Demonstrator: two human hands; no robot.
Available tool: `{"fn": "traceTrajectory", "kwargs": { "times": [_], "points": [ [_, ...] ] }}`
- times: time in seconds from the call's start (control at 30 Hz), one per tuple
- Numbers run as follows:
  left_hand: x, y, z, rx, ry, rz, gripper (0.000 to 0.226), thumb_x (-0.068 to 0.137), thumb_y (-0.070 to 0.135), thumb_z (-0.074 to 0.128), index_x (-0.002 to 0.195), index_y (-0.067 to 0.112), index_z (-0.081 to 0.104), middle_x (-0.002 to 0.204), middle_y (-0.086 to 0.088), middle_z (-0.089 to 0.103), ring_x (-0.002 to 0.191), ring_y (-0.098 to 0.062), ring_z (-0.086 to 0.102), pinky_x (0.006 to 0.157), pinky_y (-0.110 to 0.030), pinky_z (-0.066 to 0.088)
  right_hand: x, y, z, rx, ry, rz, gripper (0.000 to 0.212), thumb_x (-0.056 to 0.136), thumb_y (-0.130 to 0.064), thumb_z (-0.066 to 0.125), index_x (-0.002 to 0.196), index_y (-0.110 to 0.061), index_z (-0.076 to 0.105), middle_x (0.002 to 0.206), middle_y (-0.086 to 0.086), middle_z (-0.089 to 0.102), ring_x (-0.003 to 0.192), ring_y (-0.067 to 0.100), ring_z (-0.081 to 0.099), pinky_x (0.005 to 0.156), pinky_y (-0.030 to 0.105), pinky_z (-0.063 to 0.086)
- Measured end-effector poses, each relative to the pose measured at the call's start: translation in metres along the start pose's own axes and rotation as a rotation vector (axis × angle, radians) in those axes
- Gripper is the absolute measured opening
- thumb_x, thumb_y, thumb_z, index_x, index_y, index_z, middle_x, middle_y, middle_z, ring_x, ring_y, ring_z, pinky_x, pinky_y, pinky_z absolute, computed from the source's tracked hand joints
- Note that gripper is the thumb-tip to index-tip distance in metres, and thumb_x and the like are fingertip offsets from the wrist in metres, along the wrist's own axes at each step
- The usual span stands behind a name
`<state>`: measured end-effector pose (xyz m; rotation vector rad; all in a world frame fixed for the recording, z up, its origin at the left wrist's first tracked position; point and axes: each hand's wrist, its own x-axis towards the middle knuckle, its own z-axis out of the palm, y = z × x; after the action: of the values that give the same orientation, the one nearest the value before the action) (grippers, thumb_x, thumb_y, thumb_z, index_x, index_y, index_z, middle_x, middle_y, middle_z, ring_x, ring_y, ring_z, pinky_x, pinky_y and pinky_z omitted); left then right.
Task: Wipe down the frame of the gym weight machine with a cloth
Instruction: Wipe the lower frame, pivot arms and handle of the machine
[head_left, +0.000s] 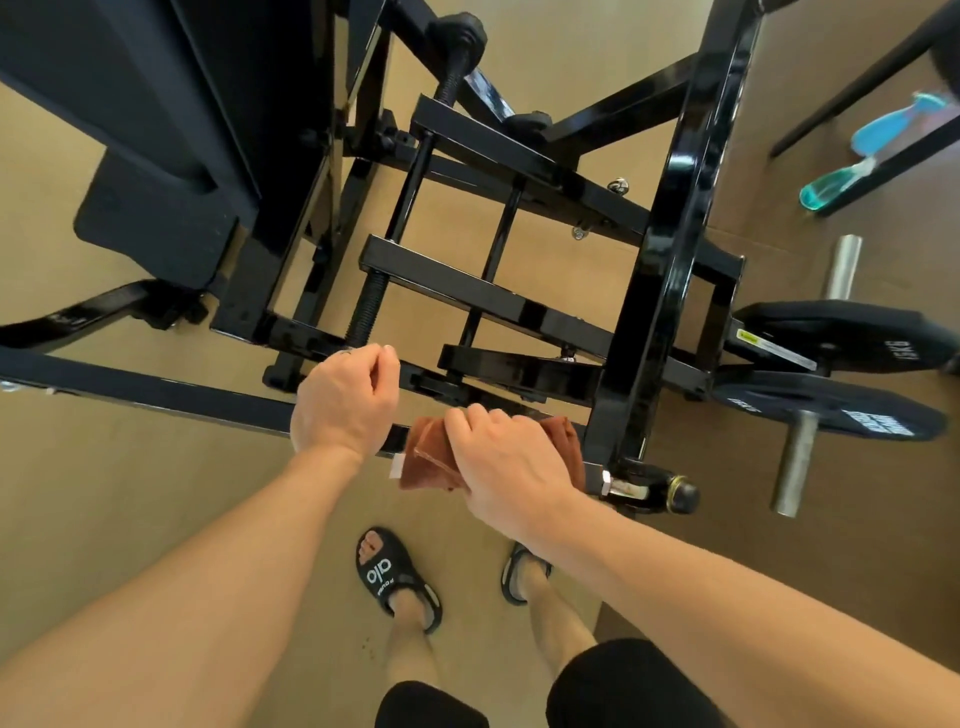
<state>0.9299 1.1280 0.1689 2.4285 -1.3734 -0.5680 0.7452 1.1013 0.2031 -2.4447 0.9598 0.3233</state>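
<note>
The black steel frame of the weight machine (498, 301) fills the upper half of the view, seen from above. Its nearest horizontal bar (156, 392) runs from the left edge toward a glossy upright (670, 208) on the right. A folded brown cloth (431, 457) lies over that bar, close to the upright. My right hand (506, 467) grips the cloth and holds it against the bar. My left hand (343, 402) hovers just left of it above the same bar, fingers loosely curled and holding nothing.
Black weight plates (831, 410) on silver pegs (792, 462) sit to the right. A blue spray bottle (883, 130) and a teal bottle (831, 187) lie on the brown mat at upper right. A padded seat (150, 223) is at left. My sandalled feet (397, 577) stand on tan floor.
</note>
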Motion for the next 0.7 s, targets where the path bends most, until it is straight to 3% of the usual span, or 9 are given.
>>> {"fn": "traceTrajectory", "kwargs": {
  "times": [0.17,0.3,0.4,0.47,0.57,0.63,0.7],
  "points": [
    [0.001,-0.002,0.002,0.025,0.003,-0.040,0.047,0.107,0.044,0.035,0.068,0.024,0.051,0.065,0.006,0.056,0.063,-0.011,0.056,0.055,-0.029,0.048,0.032,-0.029,0.003,0.108,0.008,-0.016,0.048,0.087,-0.027,0.077,0.124,-0.017,0.047,0.111,0.005,0.061,0.093,0.024,0.061,0.070,0.033,0.041],
    [0.001,-0.002,0.002,0.005,0.000,-0.029,0.045,0.107,0.042,0.038,0.068,0.024,0.052,0.064,0.007,0.056,0.062,-0.012,0.057,0.054,-0.027,0.046,-0.005,0.012,0.006,0.162,0.021,0.003,0.051,0.087,-0.032,0.077,0.127,-0.023,0.045,0.110,-0.002,0.061,0.092,0.017,0.062,0.074,0.027,0.041],
    [0.000,0.001,0.000,0.002,-0.007,-0.020,0.043,0.107,0.041,0.039,0.070,0.025,0.054,0.064,0.008,0.057,0.062,-0.009,0.057,0.053,-0.023,0.044,-0.045,0.054,0.008,0.059,0.015,0.078,0.059,0.081,-0.039,0.082,0.125,-0.025,0.045,0.108,-0.003,0.065,0.091,0.018,0.067,0.073,0.028,0.044],
    [0.000,0.002,-0.002,-0.001,-0.017,-0.021,0.042,0.107,0.041,0.039,0.070,0.026,0.054,0.064,0.008,0.058,0.062,-0.009,0.058,0.054,-0.023,0.047,-0.055,0.059,0.006,-0.019,-0.039,0.099,0.066,0.081,-0.042,0.083,0.131,-0.024,0.044,0.114,-0.001,0.065,0.097,0.019,0.067,0.079,0.032,0.051],
    [0.000,0.003,-0.002,0.004,-0.033,-0.021,0.041,0.106,0.041,0.040,0.068,0.031,0.050,0.064,0.010,0.057,0.061,-0.008,0.057,0.053,-0.022,0.048,-0.042,0.044,0.001,0.031,-0.048,0.112,0.061,0.093,-0.039,0.071,0.143,-0.024,0.037,0.130,-0.001,0.058,0.112,0.021,0.060,0.089,0.031,0.046],
    [0.001,0.003,-0.002,0.009,-0.037,-0.017,0.042,0.106,0.041,0.041,0.066,0.032,0.048,0.064,0.010,0.057,0.061,-0.008,0.057,0.053,-0.022,0.047,-0.026,0.032,-0.002,0.062,-0.055,0.121,0.060,0.094,-0.037,0.070,0.144,-0.024,0.038,0.130,-0.002,0.058,0.111,0.021,0.060,0.084,0.029,0.042],
    [0.002,0.003,-0.002,0.015,-0.037,-0.018,0.043,0.107,0.041,0.040,0.066,0.030,0.048,0.064,0.009,0.057,0.061,-0.009,0.057,0.053,-0.023,0.047,-0.006,0.013,-0.002,0.095,-0.035,0.108,0.056,0.091,-0.037,0.073,0.136,-0.023,0.043,0.120,-0.001,0.062,0.097,0.019,0.060,0.076,0.029,0.039]
  ]
}}
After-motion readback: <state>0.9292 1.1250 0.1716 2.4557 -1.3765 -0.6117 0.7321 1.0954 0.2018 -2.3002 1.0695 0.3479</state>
